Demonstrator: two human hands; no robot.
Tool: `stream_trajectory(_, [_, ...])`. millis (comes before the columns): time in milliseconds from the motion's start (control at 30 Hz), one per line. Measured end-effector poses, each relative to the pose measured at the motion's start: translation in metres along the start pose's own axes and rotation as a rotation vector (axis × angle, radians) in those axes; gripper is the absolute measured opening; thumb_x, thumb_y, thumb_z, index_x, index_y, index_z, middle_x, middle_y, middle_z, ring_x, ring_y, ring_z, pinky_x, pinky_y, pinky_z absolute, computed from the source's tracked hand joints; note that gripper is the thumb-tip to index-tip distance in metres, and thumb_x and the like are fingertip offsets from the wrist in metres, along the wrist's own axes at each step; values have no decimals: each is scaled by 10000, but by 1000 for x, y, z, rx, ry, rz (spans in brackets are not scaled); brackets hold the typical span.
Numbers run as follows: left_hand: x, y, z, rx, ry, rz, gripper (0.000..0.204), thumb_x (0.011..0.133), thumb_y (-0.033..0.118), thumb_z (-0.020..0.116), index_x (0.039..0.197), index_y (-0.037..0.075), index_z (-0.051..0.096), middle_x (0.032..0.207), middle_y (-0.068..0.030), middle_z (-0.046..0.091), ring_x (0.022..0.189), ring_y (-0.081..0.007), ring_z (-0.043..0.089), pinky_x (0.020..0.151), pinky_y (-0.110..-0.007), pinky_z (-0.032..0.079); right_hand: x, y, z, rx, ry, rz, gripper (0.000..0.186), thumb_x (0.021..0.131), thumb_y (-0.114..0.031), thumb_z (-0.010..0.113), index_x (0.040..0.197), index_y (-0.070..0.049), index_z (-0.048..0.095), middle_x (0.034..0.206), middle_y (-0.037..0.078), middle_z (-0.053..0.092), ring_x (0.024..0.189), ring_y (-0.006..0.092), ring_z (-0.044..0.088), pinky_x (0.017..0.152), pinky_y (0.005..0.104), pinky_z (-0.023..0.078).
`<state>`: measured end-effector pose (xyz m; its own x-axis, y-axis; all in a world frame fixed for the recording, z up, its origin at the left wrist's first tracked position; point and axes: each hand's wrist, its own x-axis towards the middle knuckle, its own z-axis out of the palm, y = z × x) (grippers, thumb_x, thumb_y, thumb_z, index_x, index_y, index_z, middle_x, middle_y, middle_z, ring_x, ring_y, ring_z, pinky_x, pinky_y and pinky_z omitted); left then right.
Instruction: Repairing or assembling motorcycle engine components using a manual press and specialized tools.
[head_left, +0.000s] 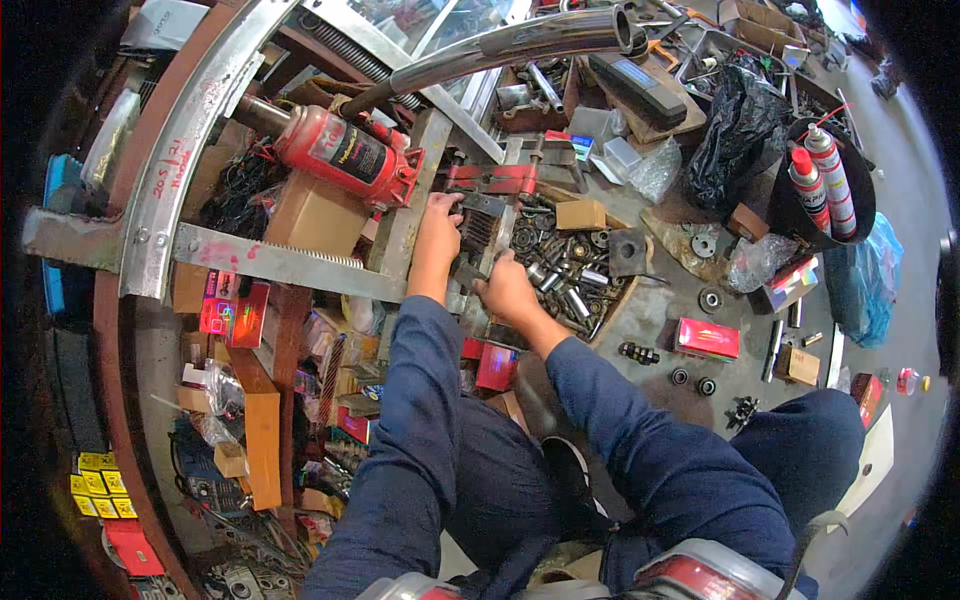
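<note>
My left hand (438, 235) has its fingers curled at the left edge of a dark, ridged metal block (484, 222) inside a steel press frame (420, 170). My right hand (505, 290), just below it, is closed on a dark metal piece (470, 272) that is partly hidden by the fingers. A red clamp-like bar (492, 178) sits above the block. A red bottle jack (340, 155) lies sideways at upper left, with a chrome tube (520, 40) above it. Right of my hands is a tray of loose metal parts (570, 280).
Around the work are small boxes (706, 337), bearings (708, 385), a black plastic bag (730, 130), spray cans (830, 180) in a dark bucket, and a blue bag (860, 280). Cluttered cartons and tools (255, 430) fill the left below a long steel rail (280, 260).
</note>
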<state>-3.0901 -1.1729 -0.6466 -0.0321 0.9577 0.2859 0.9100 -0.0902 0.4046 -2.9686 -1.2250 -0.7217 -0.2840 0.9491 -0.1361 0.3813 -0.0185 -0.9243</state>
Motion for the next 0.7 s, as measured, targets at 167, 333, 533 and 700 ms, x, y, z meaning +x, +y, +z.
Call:
stream_trajectory(167, [0, -4, 0, 5, -4, 47, 394, 734, -161, 519, 1083, -6, 614, 1086, -169, 549, 1035, -352, 552, 908, -376, 437, 5, -3, -9, -79, -85, 30, 380, 738, -184, 699, 1034, 21, 578, 977, 278, 620, 911, 426, 626, 751, 491, 515])
stream_trajectory(333, [2, -6, 4, 43, 10, 43, 406, 726, -177, 501, 1076, -6, 616, 1076, -171, 555, 1024, -352, 556, 913, -374, 435, -6, -9, 13, -353, 199, -339, 204, 868, -153, 536, 961, 10, 618, 1043, 229, 540, 918, 388, 588, 729, 428, 536])
stream_trajectory(533, [3, -8, 1, 46, -28, 4, 369, 748, -104, 565, 1091, 20, 619, 1115, -177, 552, 1063, -354, 541, 935, -377, 429, 10, 5, 0, -193, 16, -254, 214, 724, 14, 539, 919, 103, 543, 833, 291, 618, 825, 451, 615, 733, 486, 507])
stream_trajectory(700, [5, -7, 0, 56, -61, 10, 347, 773, -36, 608, 1110, 45, 621, 1166, -185, 545, 1107, -357, 527, 967, -380, 417, 4, 2, -5, 45, -4, -49, 594, 835, -200, 589, 1213, 190, 348, 794, 325, 621, 808, 465, 636, 715, 472, 533])
